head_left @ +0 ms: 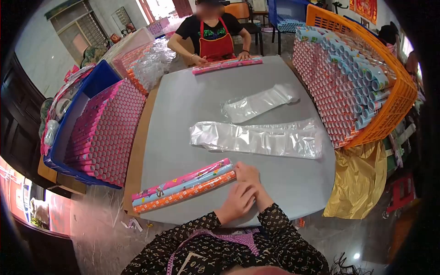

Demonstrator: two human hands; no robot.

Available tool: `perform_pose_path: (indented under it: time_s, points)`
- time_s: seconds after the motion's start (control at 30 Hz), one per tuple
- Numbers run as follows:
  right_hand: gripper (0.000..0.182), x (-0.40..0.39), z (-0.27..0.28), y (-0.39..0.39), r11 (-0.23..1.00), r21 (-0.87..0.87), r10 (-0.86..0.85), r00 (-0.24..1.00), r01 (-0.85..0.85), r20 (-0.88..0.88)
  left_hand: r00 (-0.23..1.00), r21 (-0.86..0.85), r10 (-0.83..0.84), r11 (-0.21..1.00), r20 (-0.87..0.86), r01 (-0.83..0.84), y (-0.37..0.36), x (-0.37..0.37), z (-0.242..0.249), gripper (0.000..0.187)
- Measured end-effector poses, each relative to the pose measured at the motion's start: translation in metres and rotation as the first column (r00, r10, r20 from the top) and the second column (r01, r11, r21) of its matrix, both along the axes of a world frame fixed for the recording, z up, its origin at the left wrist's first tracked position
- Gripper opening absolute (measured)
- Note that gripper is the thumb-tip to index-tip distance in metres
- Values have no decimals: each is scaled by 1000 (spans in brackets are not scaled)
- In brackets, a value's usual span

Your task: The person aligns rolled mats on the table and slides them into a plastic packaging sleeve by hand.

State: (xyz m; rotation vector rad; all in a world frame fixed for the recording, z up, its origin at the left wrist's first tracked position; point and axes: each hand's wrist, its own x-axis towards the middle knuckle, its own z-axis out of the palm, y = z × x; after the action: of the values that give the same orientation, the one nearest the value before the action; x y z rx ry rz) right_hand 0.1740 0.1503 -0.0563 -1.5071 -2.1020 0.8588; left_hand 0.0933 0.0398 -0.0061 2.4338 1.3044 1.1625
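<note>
Three patterned wrapping-paper rolls, a pink roll (183, 178), a light-blue roll (185, 185) and an orange roll (183, 192), lie side by side at the near left of the table (174, 123). A shine over them looks like clear plastic. My right hand (248, 173) is closed at their right end; what its fingers pinch is hidden. Just below, my left hand (237, 200) has its bent fingers laid over my right wrist. Beyond the hands are flat clear plastic bags (261, 139) and a smaller stack of clear bags (261, 103).
A blue crate (57, 166) of pink rolls stands left, an orange crate (389, 126) of blue and red rolls right. Gold sheeting (357, 183) hangs at the right edge. Across the table, a person in a red apron (216, 41) has both hands at pink rolls (228, 65).
</note>
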Motion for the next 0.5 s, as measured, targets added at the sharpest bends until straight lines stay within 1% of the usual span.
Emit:
perform_pose_path:
  time_s: [0.03,0.1,0.13,0.2,0.23,0.3,0.33,0.37,0.4,0.43,0.47,0.5]
  points:
    - [23,0,3,-1,1000,-10,-5,1000,5,17,1000,2,1,1000,2,-1,-2,1,-1,34]
    - [24,1,6,-1,1000,-16,-11,999,11,36,991,-47,-114,992,66,117,-7,4,-2,33]
    - [24,1,4,-2,1000,8,-18,1000,18,18,991,-45,-112,992,67,115,-8,3,-1,33]
    - [24,0,1,-3,999,30,-19,1000,19,1,967,-142,-242,957,83,252,-11,1,3,32]
    - [24,1,-2,-1,999,37,-12,1000,12,-3,977,-99,-199,973,79,206,-9,-4,7,33]
    - [24,1,-4,0,1000,30,3,1000,-4,2,994,-45,-112,993,6,112,2,-26,21,34]
    - [24,1,-3,1,999,46,-12,999,10,30,999,3,-5,1000,-52,5,8,-44,9,33]
    - [24,0,-4,-1,998,52,-23,998,20,60,990,-16,122,992,-67,-123,4,-50,29,32]
    - [24,1,-3,-3,998,66,-7,999,4,53,955,14,225,974,-191,-226,11,-84,9,37]
    - [23,3,0,-2,997,75,9,999,-12,46,903,-163,273,926,-330,-340,16,-104,18,43]
    - [23,4,0,-3,997,77,4,999,-6,33,898,-27,337,933,-285,-358,19,-138,-2,49]
    - [23,3,-2,-2,997,71,2,1000,-3,20,810,26,468,870,-355,-492,15,-153,2,52]
